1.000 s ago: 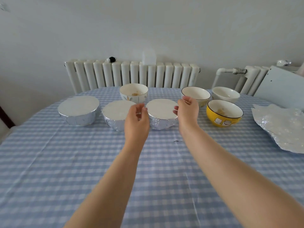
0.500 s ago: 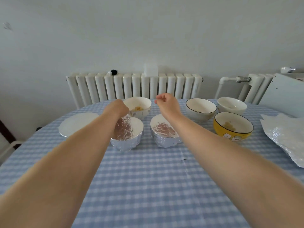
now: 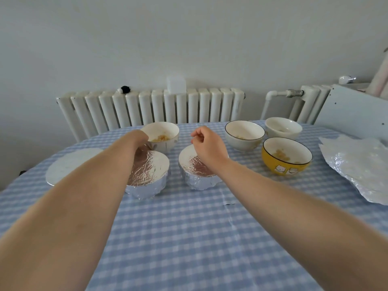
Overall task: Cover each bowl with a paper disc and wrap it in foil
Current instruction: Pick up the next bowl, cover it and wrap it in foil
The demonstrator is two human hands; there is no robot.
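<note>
While the right hand (image 3: pixel 206 147) curls empty, the left hand's (image 3: pixel 140 138) fingers hide behind its wrist.

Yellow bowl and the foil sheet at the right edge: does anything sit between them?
No. In the head view only bare checked tablecloth lies between the yellow bowl and the foil sheet; they stand apart.

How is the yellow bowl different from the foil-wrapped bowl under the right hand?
The yellow bowl is open on top, with bits of yellowish food showing inside; the foil-wrapped bowl is covered, so its contents are hidden. The yellow bowl shows its glazed side with small pictures; the foil-wrapped bowl shows only crinkled silver. The right hand is above the foil-wrapped bowl; nothing touches the yellow bowl. Both stand upright on the checked tablecloth.
</note>
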